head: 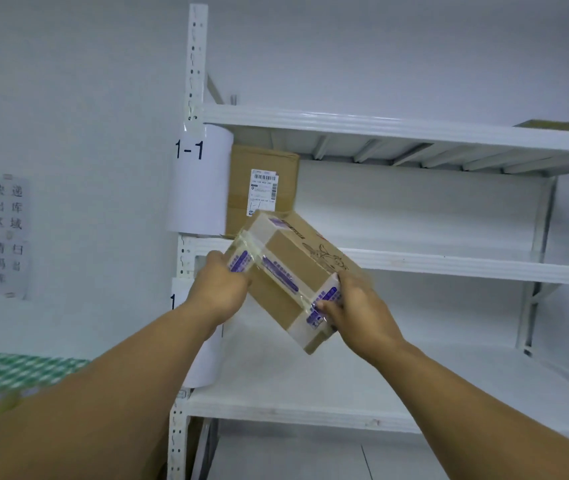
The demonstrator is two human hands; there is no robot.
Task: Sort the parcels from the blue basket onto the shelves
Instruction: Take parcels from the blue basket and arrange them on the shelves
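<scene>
A brown cardboard parcel [290, 268] with purple-printed clear tape is held tilted in the air in front of the white shelf unit. My left hand [220, 289] grips its near left corner. My right hand [359, 306] clasps its lower right end. The parcel hangs just before the front edge of the middle shelf [449, 265]. A taller cardboard box [262, 188] with a white shipping label stands upright on that shelf at its left end, behind the held parcel. The blue basket is not in view.
A paper sign reading 1-1 [200, 181] wraps the left shelf post [194, 64]. The top shelf [380, 126] carries a flat box [546, 125] at far right. A lower shelf [345, 386] lies below. A paper notice [9, 233] hangs on the left wall; a green checked surface [9, 372] sits low left.
</scene>
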